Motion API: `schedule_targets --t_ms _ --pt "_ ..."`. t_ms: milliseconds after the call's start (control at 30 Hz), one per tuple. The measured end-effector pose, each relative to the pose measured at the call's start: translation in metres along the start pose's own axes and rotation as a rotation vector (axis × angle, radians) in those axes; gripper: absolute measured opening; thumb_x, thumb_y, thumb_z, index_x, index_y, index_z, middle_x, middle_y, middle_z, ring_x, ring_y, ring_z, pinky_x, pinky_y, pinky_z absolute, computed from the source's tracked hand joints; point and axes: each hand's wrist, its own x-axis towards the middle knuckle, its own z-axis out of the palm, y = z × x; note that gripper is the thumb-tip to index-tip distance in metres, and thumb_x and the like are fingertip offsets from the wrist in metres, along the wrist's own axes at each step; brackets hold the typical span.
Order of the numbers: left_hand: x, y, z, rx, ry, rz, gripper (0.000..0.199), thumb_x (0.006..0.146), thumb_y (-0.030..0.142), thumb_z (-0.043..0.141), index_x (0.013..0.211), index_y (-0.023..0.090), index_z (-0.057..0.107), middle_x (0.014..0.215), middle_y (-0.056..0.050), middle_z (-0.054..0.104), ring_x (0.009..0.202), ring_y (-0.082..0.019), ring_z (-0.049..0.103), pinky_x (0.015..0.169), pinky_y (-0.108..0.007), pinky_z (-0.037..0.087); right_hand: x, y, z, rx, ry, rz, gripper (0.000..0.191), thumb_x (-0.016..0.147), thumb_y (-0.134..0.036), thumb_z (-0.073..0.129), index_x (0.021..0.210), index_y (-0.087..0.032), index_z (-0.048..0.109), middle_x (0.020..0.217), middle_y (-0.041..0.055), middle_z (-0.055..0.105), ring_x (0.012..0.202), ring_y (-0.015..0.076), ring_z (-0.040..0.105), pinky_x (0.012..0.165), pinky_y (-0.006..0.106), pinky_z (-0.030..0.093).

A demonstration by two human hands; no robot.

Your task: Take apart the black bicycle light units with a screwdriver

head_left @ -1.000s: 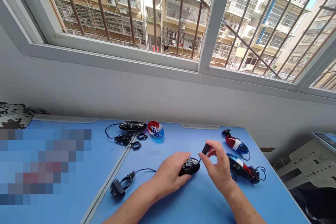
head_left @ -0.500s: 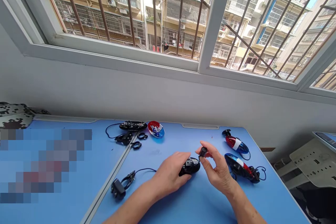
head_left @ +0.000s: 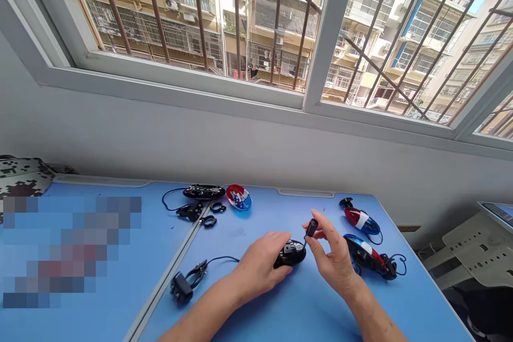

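My left hand (head_left: 258, 266) lies over a black oval plastic light body (head_left: 291, 253), holding it on the blue table (head_left: 240, 235) and hiding its rear part. My right hand (head_left: 334, 256) pinches a small black cylindrical plug (head_left: 311, 227) between thumb and forefinger, just above and to the right of the body. A thin dark wire runs from the plug down towards the body. Its exact attachment point is too small to tell.
Two red, white and blue lights (head_left: 362, 221) lie at the right, with a second (head_left: 368, 257) close to my right hand. A clamp with cable (head_left: 182, 283) sits at front left. Black parts and a red-blue dome (head_left: 239, 197) lie at the back.
The plug in my right hand has risen slightly and stands more upright than half a second ago. My left hand and the black body have barely moved.
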Motion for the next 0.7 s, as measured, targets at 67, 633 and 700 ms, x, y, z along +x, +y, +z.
schedule_targets --t_ms 67,633,700 --pt "0.0001 0.0008 -0.0002 0.002 0.002 0.01 0.033 0.074 0.016 0.062 0.107 0.019 0.058 0.112 -0.008 0.067 0.102 -0.029 0.059 0.085 -0.038 0.047 -0.0005 -0.0007 0.0005 0.019 -0.005 0.004 0.06 0.09 -0.007 0.049 0.143 -0.031 0.035 0.105 0.0055 0.068 0.093 0.0177 0.067 0.069 0.028 0.057" --pt "-0.0011 -0.0001 0.0007 0.014 -0.011 -0.026 0.044 0.074 0.018 0.062 0.117 0.019 0.056 0.116 -0.01 0.065 0.105 -0.03 0.058 0.089 -0.042 0.047 0.0023 -0.0002 0.003 -0.04 0.073 -0.047 0.05 0.089 -0.009 0.054 0.134 -0.03 0.046 0.099 0.0042 0.064 0.077 0.0141 0.061 0.059 0.025 0.057" --pt "-0.0008 -0.0007 0.0007 0.014 -0.015 -0.028 0.042 0.074 0.018 0.062 0.115 0.018 0.057 0.116 -0.01 0.065 0.105 -0.03 0.058 0.09 -0.043 0.047 0.0013 -0.0014 0.0036 -0.022 0.039 -0.044 0.054 0.089 -0.009 0.052 0.138 -0.031 0.042 0.098 0.0041 0.066 0.081 0.0149 0.064 0.062 0.025 0.058"
